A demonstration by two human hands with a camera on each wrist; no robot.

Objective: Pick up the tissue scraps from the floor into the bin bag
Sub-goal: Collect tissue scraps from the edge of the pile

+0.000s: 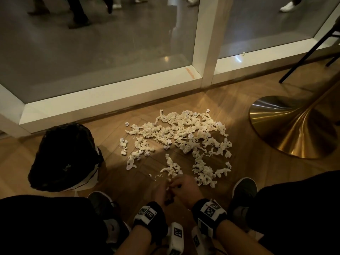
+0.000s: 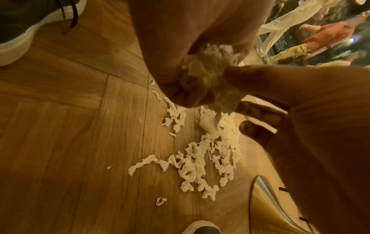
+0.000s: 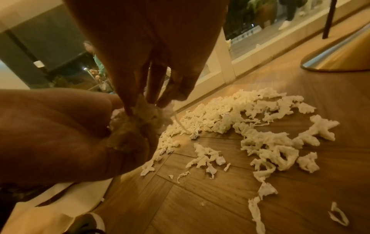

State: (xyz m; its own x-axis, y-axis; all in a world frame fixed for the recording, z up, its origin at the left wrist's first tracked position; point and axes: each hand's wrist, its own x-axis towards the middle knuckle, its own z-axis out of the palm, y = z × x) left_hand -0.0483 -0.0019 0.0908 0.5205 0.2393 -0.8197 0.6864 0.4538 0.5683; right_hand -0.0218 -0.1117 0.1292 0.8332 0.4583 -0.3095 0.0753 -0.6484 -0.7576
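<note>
Head view: both hands clutch one tissue wad.

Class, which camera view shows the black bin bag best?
The head view: the whole bin bag shows, standing left of the tissue scraps. The right wrist view catches only a dark edge of it at bottom left, behind the hand. The left wrist view does not show it.

Head view looks steeply down at the herringbone wooden floor; both wrist views, close, share its white tissue scraps.
</note>
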